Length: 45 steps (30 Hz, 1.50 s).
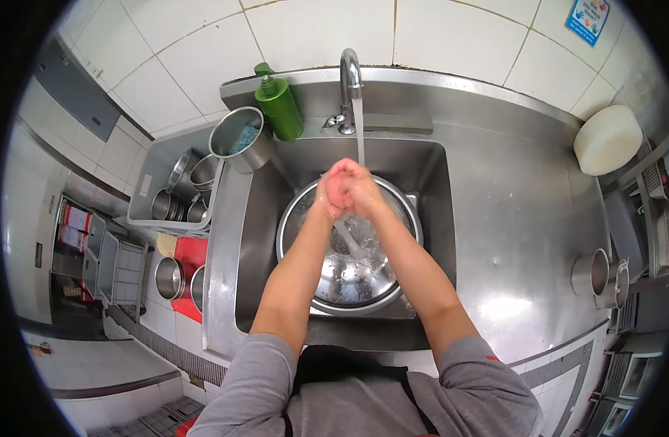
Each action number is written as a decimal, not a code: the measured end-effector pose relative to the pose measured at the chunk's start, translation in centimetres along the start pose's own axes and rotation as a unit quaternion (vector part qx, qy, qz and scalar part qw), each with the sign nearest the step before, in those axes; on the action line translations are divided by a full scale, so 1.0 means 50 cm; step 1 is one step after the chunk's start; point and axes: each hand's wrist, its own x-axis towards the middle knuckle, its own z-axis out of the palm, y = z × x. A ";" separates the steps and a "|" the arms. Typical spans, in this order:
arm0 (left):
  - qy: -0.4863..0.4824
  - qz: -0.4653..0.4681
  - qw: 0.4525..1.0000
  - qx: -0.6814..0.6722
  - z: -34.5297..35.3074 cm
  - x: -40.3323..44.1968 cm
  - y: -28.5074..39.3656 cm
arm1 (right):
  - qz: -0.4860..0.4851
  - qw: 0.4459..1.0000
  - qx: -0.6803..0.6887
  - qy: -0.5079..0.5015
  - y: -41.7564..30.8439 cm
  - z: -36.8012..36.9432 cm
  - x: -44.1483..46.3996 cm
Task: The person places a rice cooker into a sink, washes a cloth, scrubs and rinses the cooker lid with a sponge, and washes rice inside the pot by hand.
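Note:
Over the sink (258,298), my left hand (330,195) and my right hand (363,195) are pressed together, wet, with fingers curled around each other. A pinkish patch shows between them, and I cannot make out whether they hold anything. Water runs from the faucet (350,76) just behind my fingers. Below my hands, a large round metal basin or lid (352,295) sits in the sink, wet and shiny, with water streaming onto it.
A green pump bottle (280,109) and a metal pot (241,156) holding a bluish scrubber stand at the back left. Left of the sink, a grey bin (146,186) holds several metal pots. Metal cups (591,273) and a round whitish block (607,140) are at the right.

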 end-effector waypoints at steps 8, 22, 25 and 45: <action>0.095 -0.038 0.983 0.154 0.145 0.003 0.005 | -0.114 0.795 0.534 0.264 0.091 0.005 0.018; 0.075 0.194 0.978 0.011 0.118 0.022 0.003 | -0.376 0.901 -0.186 0.115 -0.002 -0.021 0.004; 0.042 0.318 0.939 0.128 0.193 -0.013 0.002 | -0.147 0.860 0.365 0.325 -0.020 0.008 -0.009; 0.010 0.102 0.421 0.901 0.044 -0.437 0.072 | -0.235 0.795 -0.488 -0.272 0.022 0.193 0.111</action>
